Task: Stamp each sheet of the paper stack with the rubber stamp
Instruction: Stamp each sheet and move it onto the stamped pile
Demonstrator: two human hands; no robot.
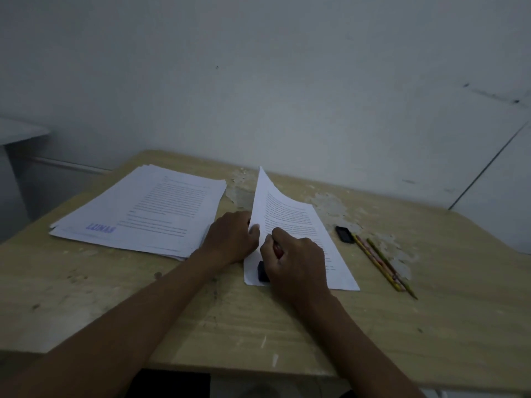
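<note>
Rubber stamp (263, 272) gripped in my right hand (296, 257); left hand (232, 239) pinching the lifted sheet (287, 214) risks smearing.

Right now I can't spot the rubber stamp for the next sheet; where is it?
In the head view the rubber stamp is in the right hand, its black base on the lower left corner of the right-hand sheet, beside the left hand.

stack (138, 208) left | sheet (298, 234) centre | pencils (382, 264) right
</note>
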